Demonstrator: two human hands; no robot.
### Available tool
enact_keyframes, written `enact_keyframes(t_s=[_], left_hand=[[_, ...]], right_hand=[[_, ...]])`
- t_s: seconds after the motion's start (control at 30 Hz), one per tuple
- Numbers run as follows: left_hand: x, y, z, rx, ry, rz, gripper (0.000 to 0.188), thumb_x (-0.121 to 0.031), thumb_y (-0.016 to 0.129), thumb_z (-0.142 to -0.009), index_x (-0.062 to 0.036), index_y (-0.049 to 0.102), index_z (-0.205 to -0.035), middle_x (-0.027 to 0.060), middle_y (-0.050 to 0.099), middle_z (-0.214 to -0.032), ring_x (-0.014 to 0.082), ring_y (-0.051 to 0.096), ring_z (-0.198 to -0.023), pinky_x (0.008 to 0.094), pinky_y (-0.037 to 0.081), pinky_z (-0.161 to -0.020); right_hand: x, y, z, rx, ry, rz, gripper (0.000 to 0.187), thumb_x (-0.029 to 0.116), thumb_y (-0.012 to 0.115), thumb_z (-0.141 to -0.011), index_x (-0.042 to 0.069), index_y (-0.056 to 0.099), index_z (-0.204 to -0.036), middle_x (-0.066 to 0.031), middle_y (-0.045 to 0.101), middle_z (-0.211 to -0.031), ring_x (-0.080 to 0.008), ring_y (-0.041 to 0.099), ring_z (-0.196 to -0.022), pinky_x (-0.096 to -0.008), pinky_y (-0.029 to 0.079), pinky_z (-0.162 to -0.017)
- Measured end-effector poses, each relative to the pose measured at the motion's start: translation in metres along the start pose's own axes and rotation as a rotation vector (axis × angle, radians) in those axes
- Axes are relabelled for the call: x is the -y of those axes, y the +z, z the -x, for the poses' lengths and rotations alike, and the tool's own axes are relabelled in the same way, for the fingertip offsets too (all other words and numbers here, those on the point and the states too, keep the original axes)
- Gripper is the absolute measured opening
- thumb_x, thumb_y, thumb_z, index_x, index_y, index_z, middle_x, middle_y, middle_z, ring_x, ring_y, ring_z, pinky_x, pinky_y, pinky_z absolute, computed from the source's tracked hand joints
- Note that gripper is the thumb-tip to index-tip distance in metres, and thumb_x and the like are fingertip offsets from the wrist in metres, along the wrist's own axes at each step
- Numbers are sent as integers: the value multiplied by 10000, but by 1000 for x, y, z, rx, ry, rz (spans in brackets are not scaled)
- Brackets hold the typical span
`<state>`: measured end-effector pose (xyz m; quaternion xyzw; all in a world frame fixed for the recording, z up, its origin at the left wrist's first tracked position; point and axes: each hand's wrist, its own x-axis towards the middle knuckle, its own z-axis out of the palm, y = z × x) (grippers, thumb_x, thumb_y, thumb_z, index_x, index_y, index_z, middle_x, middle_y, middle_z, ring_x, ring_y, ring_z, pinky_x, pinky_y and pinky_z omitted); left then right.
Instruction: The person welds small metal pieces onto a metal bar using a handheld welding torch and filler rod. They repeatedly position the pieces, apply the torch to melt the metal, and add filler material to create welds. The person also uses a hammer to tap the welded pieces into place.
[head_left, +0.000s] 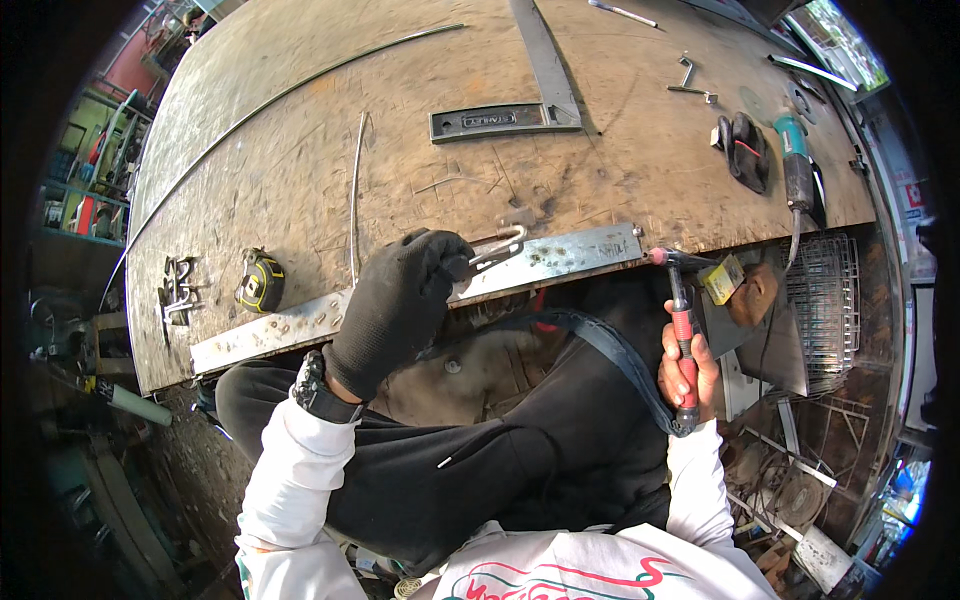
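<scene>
My left hand [395,305], in a black knit glove, is closed on a small bent metal rod [508,243]. The rod's hooked end sticks out to the right, just above a flat metal strip [580,255] along the table's near edge. My bare right hand [689,372] grips the red handle of a welding torch [683,325], held upright. The torch's pinkish nozzle points left, close to the strip's right end. Dark marks and spots show on the strip. Whether the bent rod touches the strip, I cannot tell.
On the wooden table [400,80] lie a tape measure [262,280], a try square [490,121], a thin rod [357,200], bent metal pieces [178,292] and an angle grinder [793,150] with its cord. A wire basket [828,310] stands below the table's right side.
</scene>
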<state>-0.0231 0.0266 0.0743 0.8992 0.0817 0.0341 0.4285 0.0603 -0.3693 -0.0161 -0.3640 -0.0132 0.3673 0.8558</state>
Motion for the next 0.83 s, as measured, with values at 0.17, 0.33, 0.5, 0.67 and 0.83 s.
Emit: enact_keyframes(t_s=[0.17,0.33,0.5,0.67,0.83], left_hand=[[14,12,5,-28,78,-97,172,-137,605,-945,-55,690,-1069,163,680,-981,389,652,-930,463,518,-808],[21,11,10,-35,154,-216,235,-115,640,-896,-83,683,-1125,142,651,-1030,375,647,-952,468,525,-809],[23,11,13,-37,142,-299,262,-85,635,-883,-85,684,-1141,138,656,-1023,372,654,-939,471,534,-796],[22,8,10,-88,125,-107,271,-82,642,-892,-59,688,-1158,150,706,-965,359,691,-905,446,548,-783],[9,-7,10,80,-167,103,302,-110,676,-897,-40,688,-1190,173,732,-955,310,730,-898,415,556,-805]], right_hand=[[1,1,0,-14,19,15,710,395,637,-1018,29,313,-1532,-73,560,-937,-71,501,-428,-220,463,-339],[1,-1,-1,-6,20,37,714,393,635,-1019,29,306,-1537,-73,558,-939,-74,510,-433,-225,471,-344],[-2,-5,-1,6,19,-35,708,386,612,-1032,28,288,-1550,-83,549,-960,-88,519,-431,-233,484,-346],[-2,-10,-3,23,24,-34,705,377,617,-1031,32,289,-1549,-82,548,-950,-92,538,-442,-238,489,-347],[-1,-10,-3,12,30,-41,711,372,632,-1024,42,288,-1551,-81,549,-945,-95,546,-444,-240,491,-347]])
